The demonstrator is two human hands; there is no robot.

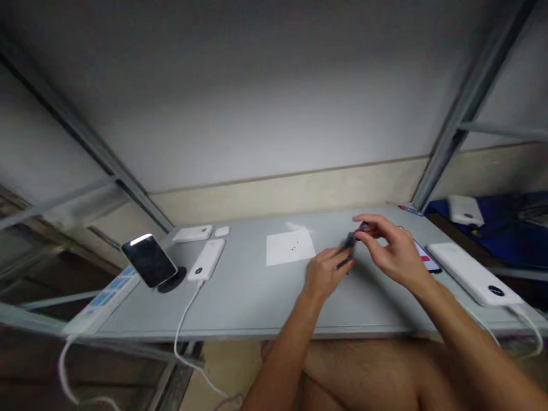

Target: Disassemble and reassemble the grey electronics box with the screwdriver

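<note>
Over the right half of the table, my left hand is closed around a small dark slim object, whose kind I cannot make out. My right hand pinches a small dark purplish piece between thumb and fingers. That piece meets or nearly meets the upper end of the slim object; the exact contact is too small to tell. To the left of my hands lies a white sheet of paper with several tiny dark specks on it.
A phone on a stand, a white power bank with a cable and a power strip occupy the left side. Right of my hands are a phone, partly hidden, and a large white power bank. Metal posts frame the table.
</note>
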